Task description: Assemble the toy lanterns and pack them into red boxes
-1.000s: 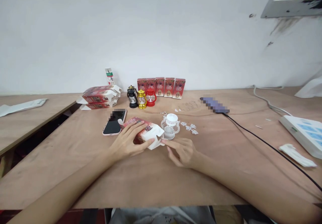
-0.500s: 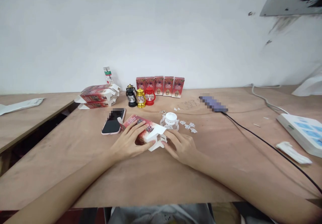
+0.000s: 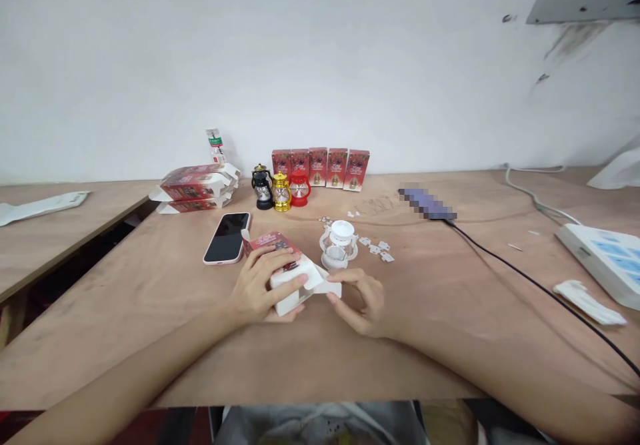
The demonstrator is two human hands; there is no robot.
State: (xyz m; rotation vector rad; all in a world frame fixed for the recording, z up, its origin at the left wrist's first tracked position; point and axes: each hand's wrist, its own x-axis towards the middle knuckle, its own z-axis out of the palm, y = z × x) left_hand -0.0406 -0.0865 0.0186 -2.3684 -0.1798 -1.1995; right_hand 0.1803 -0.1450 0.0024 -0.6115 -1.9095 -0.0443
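Note:
My left hand (image 3: 260,285) is wrapped round a red printed cardboard box (image 3: 307,277), whose white flaps stand open toward the right. The fingers and thumb of my right hand (image 3: 363,300) pinch the end flap on the box's right side. Just behind my right hand stands a small white lantern (image 3: 344,231) with a clear body. Farther back, a black lantern (image 3: 262,188), a gold lantern (image 3: 281,193) and a red lantern (image 3: 300,190) stand side by side. The inside of the box is mostly hidden.
Several closed red boxes (image 3: 319,167) stand along the wall. Flat-lying open boxes (image 3: 193,185) are stacked at left. A phone (image 3: 227,238) lies beside the held box. Small white tags (image 3: 379,249) lie right of the white lantern. A black cable (image 3: 520,275) crosses the right side.
The box has turned in my left hand and its open end has come nearer to me. My right hand has shifted from the box opening to its flap, uncovering the white lantern's lower part.

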